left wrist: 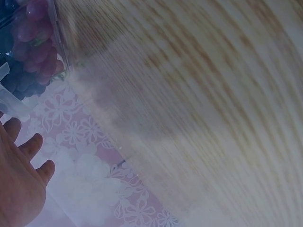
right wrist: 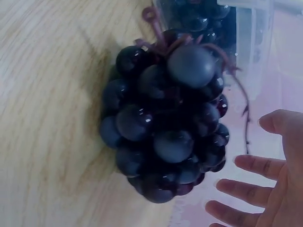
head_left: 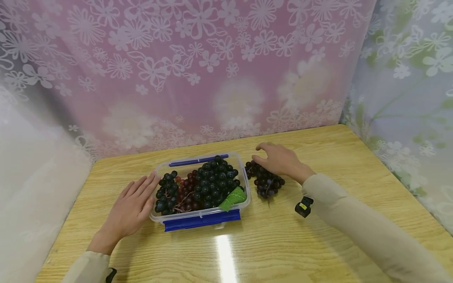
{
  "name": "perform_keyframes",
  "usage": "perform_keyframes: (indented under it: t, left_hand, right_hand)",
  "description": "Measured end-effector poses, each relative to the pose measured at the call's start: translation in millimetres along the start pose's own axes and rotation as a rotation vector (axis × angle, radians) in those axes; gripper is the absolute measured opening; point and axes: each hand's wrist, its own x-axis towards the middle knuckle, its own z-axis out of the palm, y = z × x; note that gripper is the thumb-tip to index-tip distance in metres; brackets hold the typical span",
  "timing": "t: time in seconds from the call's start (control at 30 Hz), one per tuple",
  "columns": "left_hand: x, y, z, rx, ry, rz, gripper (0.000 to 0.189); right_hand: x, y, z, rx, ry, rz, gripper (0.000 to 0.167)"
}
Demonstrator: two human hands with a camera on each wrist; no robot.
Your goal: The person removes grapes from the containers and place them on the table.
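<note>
A clear plastic container (head_left: 245, 173) with blue latches holds dark and red grape bunches (head_left: 216, 182) and a green leaf (head_left: 232, 198). My left hand (head_left: 129, 208) lies along the container's left side, its fingers straight and fingertips right at the rim. To the right of the container, a dark grape bunch (head_left: 267, 184) rests on the table. My right hand (head_left: 279, 159) hovers over its far part, thumb and fingers spread apart and holding nothing. In the right wrist view, this bunch (right wrist: 165, 127) shows its brown stem, with my fingers beside it.
Everything stands on a wood-grain table (head_left: 276, 243). Behind it hangs a pink flowered curtain (head_left: 198, 78), and a pale flowered curtain (head_left: 417, 98) borders the right side. A black wrist device (head_left: 303, 207) sits at my right cuff.
</note>
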Motion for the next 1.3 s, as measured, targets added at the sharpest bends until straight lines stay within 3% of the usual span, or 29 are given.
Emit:
perform_keyframes:
  t: [0.4,0.77,1.3]
  left_hand:
    - [-0.2,0.1,-1.0,-0.002,0.007,0.002,0.057]
    - [-0.1,-0.9,-0.5,-0.01,0.006,-0.003,0.053]
    - [0.3,-2.2,0.9,-0.017,0.005,-0.005,0.053]
  right_hand:
    - [-11.8,-30.7,-13.6,-0.084,0.044,-0.065,0.059]
    - [-16.3,-61.6,-15.6,-0.109,0.126,-0.239,0.056]
    - [-11.6,-105.9,-11.0,-0.119,0.084,-0.375,0.052]
